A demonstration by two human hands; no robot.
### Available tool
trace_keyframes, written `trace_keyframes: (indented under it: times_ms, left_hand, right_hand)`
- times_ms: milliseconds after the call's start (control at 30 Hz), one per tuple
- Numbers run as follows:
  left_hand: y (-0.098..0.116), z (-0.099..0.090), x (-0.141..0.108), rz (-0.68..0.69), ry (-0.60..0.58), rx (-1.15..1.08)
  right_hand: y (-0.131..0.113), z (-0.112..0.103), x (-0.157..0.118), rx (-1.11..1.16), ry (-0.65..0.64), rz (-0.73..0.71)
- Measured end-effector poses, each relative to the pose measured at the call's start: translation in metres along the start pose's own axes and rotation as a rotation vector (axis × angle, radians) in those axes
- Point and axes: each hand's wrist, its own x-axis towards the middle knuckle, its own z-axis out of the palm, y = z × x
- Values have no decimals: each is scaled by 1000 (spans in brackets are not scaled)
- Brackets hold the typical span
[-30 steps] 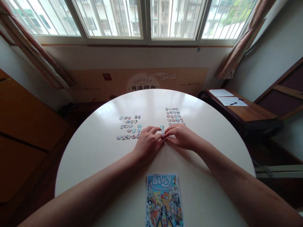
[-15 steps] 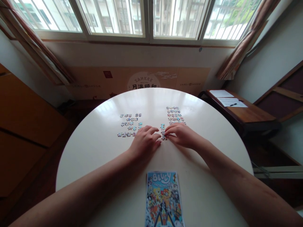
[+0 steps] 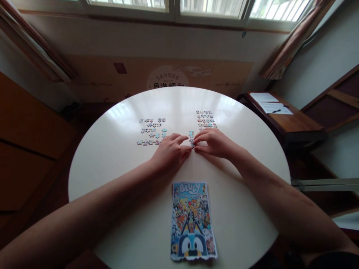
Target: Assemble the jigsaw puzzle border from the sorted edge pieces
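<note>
A short upright strip of small jigsaw puzzle pieces point(image 3: 191, 133) lies mid-table between my hands. My left hand point(image 3: 171, 150) is at the strip's left side, fingers apart, its thumb tip touching the lower end. From the right, the thumb and fingertips of my right hand point(image 3: 214, 142) grip the strip's lower edge. Rows of loose puzzle pieces point(image 3: 148, 130) lie beyond my left hand, partly hidden by it. More rows of puzzle pieces point(image 3: 205, 116) lie behind my right hand. Nearer to me is a colourful picture sheet point(image 3: 192, 220) marked "Bluey".
The round white table point(image 3: 112, 164) carries all of this. To its right stands a brown wooden side table point(image 3: 291, 121) with paper sheets point(image 3: 270, 107) and a pen point(image 3: 276, 111). A printed cardboard panel point(image 3: 95, 74) is against the wall under the window.
My view has tilted down, so more of the picture sheet shows. My left thumb has come against the strip's lower end. My right hand stays at its right side.
</note>
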Motion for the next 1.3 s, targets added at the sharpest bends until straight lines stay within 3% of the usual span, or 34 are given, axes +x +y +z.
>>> trace_keyframes:
  times_ms: [433, 567, 733, 933, 1100, 1300]
  left_hand:
    - [-2, -1, 1, 35, 31, -33]
    - [-8, -7, 2, 30, 122, -88]
    - [-37, -29, 0, -89, 368, -232]
    - [-98, -53, -8, -479, 692, -216]
    - [-129, -51, -15, -619, 786, -272]
    - [-129, -49, -18, -604, 800, -288]
  right_hand:
    - [3, 2, 0, 2, -13, 29]
    - [0, -2, -1, -53, -5, 24]
    - [-13, -14, -3, -58, 57, -22]
    - [-35, -18, -5, 50, 74, -65]
    - [-41, -12, -3, 64, 55, -85]
    - [-40, -8, -3, 131, 115, -94]
